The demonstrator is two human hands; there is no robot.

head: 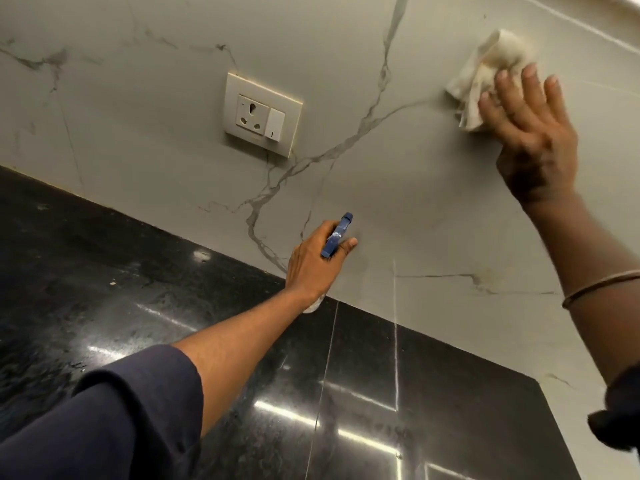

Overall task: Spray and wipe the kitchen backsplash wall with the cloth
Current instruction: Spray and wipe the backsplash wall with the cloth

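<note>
Backsplash [166, 174]: right hand [530, 133] presses cloth [491, 64] near top edge; left hand [310, 263] grips sprayer [337, 235].

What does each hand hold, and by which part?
The left hand grips the spray bottle at its neck. The right hand presses the cloth on the wall with straight fingers.

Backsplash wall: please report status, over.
Right grip presses cloth on wall. Left grip holds spray bottle, low. Socket plate left of cloth, apart.
</note>
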